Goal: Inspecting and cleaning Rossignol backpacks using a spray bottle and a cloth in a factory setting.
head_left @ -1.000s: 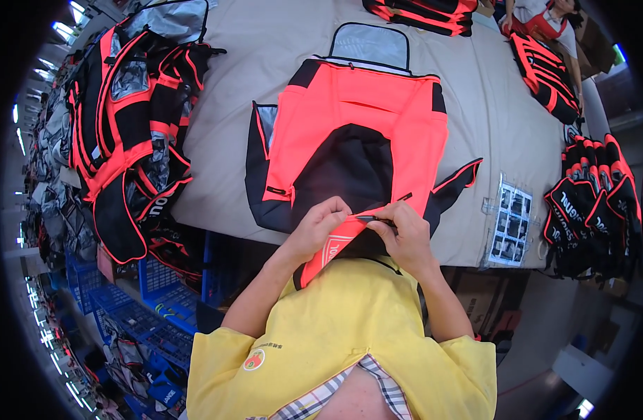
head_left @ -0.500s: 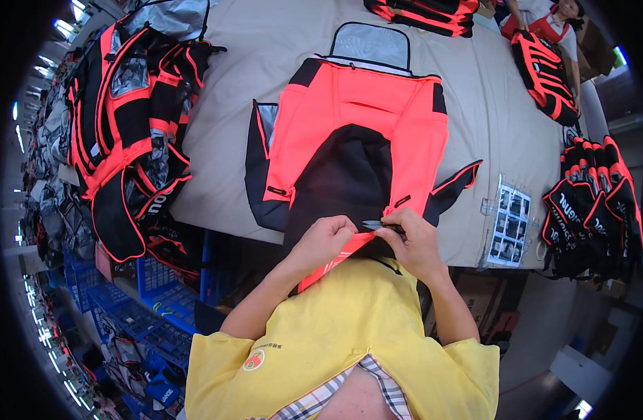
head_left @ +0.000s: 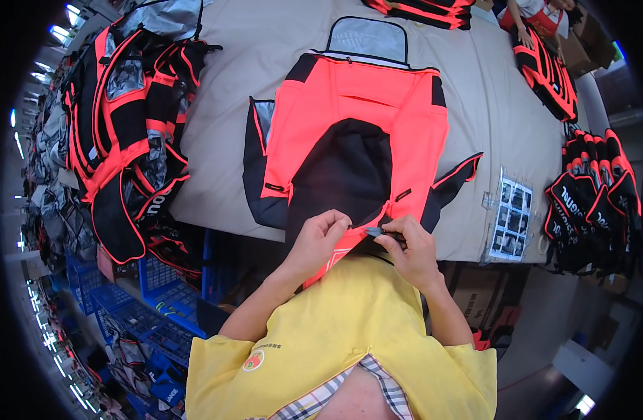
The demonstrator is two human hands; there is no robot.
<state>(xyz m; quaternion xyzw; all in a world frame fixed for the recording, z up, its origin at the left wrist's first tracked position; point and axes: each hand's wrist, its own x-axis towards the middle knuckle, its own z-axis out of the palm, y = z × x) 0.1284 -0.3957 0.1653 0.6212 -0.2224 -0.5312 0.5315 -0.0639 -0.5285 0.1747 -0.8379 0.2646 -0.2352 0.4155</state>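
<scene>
An unfinished bag in neon coral and black [head_left: 367,87] lies spread on the table in front of me, its silver-lined flap [head_left: 369,40] folded out at the far end. Its near end hangs over the table edge against my yellow shirt. My left hand [head_left: 314,245] is closed in a pinch on the coral-trimmed edge of this near part. To its right, my right hand [head_left: 414,253] is wrapped round small thread snips [head_left: 374,232]. Their grey blades point left and lie at the coral trim. Whether a thread is between the blades is too small to tell.
Similar bags are heaped on the left [head_left: 118,140]. Another bag stack [head_left: 433,10] lies at the far edge, and black-and-coral pieces [head_left: 591,203] hang at the right. A taped sheet [head_left: 512,218] is on the table. Blue crates [head_left: 160,280] stand below left. A co-worker's hand [head_left: 524,35] touches a bag.
The snips have come down slightly onto the coral trim, and my right hand has dropped a little. My left hand has shifted slightly left. At the far right, the co-worker has leaned over the bag.
</scene>
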